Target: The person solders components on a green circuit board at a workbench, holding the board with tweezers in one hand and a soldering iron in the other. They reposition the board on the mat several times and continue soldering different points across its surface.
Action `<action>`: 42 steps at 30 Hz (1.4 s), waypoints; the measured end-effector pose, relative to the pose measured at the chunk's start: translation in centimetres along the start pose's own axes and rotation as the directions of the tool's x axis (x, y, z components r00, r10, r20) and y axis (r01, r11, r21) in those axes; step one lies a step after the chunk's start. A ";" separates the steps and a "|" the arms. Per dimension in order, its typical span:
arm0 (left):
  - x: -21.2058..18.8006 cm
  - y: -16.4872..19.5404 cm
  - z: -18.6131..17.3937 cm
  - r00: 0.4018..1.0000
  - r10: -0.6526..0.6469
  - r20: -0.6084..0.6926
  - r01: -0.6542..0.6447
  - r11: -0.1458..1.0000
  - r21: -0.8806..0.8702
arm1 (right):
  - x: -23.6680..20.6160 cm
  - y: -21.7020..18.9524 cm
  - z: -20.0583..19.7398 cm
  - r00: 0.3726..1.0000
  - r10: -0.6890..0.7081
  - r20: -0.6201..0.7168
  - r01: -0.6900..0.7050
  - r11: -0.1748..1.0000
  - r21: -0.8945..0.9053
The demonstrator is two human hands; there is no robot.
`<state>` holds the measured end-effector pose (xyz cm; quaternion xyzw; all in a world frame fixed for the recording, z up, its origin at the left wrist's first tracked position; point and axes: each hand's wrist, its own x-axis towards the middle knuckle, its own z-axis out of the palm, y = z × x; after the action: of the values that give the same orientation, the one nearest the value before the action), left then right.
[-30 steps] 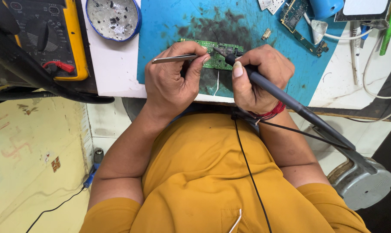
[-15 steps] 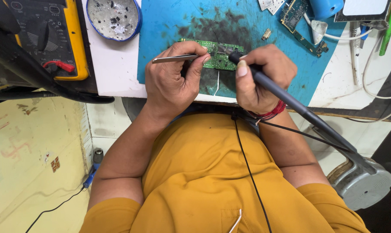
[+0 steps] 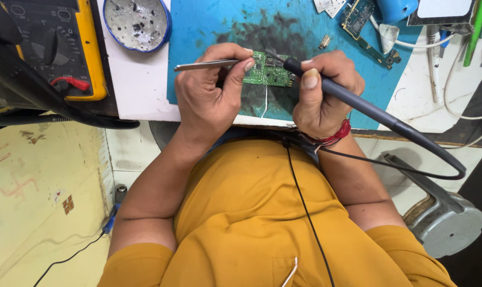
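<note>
Over the blue mat (image 3: 209, 32), left hand (image 3: 212, 98) pinches tweezers (image 3: 204, 65), right hand (image 3: 326, 93) grips soldering iron (image 3: 368, 109); both tips converge on the green circuit board (image 3: 267, 72) lying between them.

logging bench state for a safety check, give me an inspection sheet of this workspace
surface: blue mat, dark stains mid-mat, on a white bench
job's things: green board on the mat; tweezers; soldering iron, tip at the board
clutter: dish with debris, yellow meter, second board, small metal part
grippers: left hand grips the tweezers; right hand grips the iron
cables: iron cord loops right; black wire over the shirt; white leads
surroundings: yellow floor, grey metal base
</note>
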<state>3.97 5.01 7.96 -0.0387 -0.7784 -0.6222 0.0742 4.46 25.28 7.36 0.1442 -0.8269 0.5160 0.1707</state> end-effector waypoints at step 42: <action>0.0 0.0 0.0 0.996 0.090 0.006 -0.090 0.990 0.107 | 0.7 -0.5 -0.1 0.985 -0.111 0.131 0.129 0.982 -0.140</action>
<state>3.92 5.03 7.93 -0.0700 -0.8080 -0.5758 0.1037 4.04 25.11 8.12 0.2122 -0.8615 0.4324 0.1607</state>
